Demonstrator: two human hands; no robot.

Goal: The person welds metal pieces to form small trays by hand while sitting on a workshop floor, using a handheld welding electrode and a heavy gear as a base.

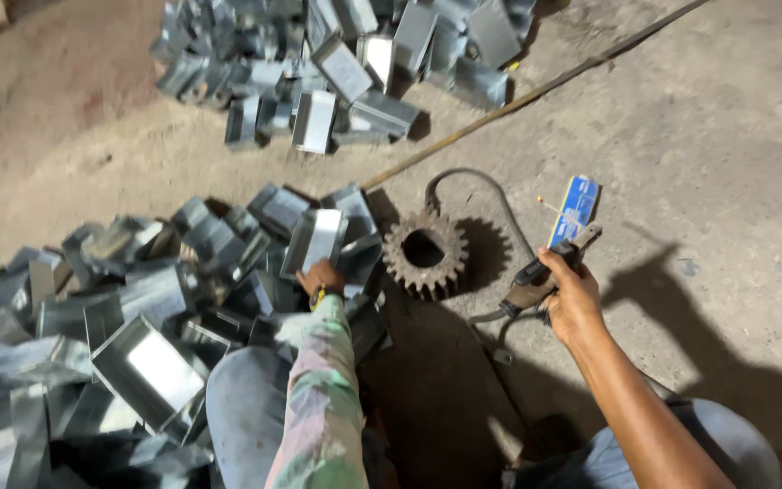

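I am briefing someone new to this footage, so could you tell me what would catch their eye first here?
Probably the heaps of shiny folded sheet-metal boxes, piled at the left and top of the dusty floor, with the left hand reaching into the near heap. Next, the rusty toothed gear lying flat in the middle. To its right, the right hand grips a welding electrode holder beside a blue packet.

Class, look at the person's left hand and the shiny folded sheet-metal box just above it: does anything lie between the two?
Nothing visible does. The left hand reaches into the near pile of grey sheet-metal boxes, fingertips right at the lower edge of the shiny folded sheet-metal box. The rusty toothed gear wheel lies off to the side.
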